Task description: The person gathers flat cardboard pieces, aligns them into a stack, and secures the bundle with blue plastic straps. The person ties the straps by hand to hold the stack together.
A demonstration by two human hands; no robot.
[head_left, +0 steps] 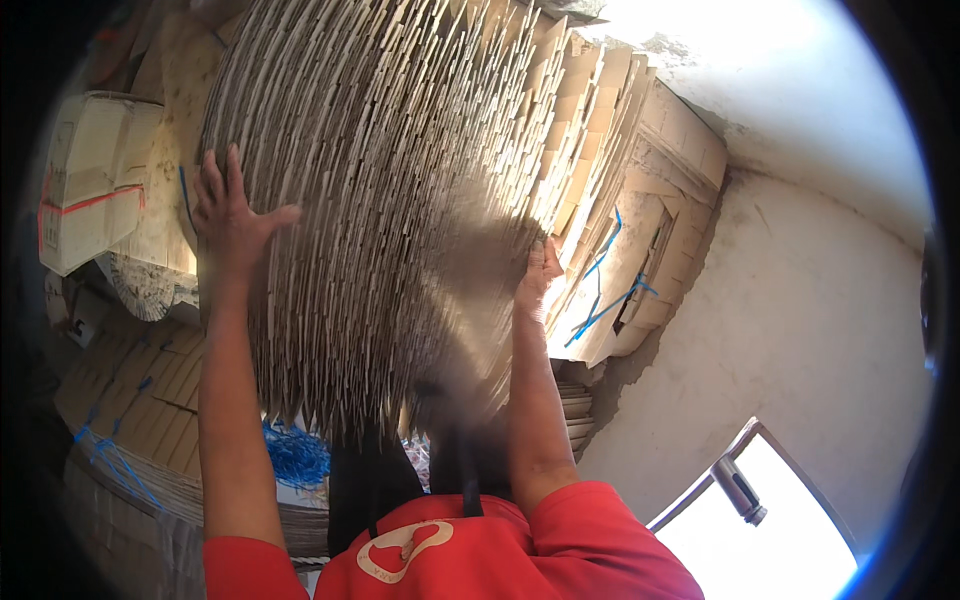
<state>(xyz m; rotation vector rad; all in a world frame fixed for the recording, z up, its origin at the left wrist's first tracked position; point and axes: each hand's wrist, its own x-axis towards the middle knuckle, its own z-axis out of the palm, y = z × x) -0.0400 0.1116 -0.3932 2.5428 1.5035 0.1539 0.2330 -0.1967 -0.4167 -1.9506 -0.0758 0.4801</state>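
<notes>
A big stack of flattened cardboard sheets point(370, 190) stands on edge in front of me, its many thin edges turned toward me. My left hand point(236, 222) lies against the stack's left side with fingers spread and thumb stretched across the edges. At the right side, my right hand point(540, 280) is closed on the border of some sheets; part of its fingers is hidden behind the cardboard. Between my arms, the lower right part of the stack is smeared by motion or glare.
More flattened cardboard point(665, 225) with blue straps point(600, 290) leans by the wall point(780, 320) on the right. A pale carton point(95, 170) with a red band stands at left. Below it lie bundled sheets point(140, 400); a blue strap tangle point(297, 455) is near my legs.
</notes>
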